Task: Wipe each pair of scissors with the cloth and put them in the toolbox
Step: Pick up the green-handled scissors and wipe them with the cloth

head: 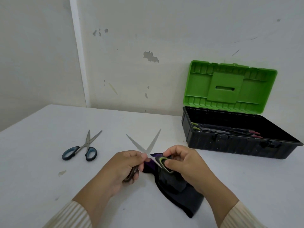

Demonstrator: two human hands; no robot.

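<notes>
Cream ribbed sleeves [74,214], bare hands [125,167].

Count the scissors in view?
4 at least: one held open in both hands, one on the table at left, two in the toolbox; more may be hidden there.

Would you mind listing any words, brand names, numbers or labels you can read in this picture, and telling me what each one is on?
None: no readable text shows anywhere in the head view.
Green toolbox lid: moulded ribs and a slot only, no lettering.
Held scissors and blue-handled scissors: no visible marking on the blades.
Dark cloth: no label visible.
Wall: only scuffs and chipped paint.
</notes>
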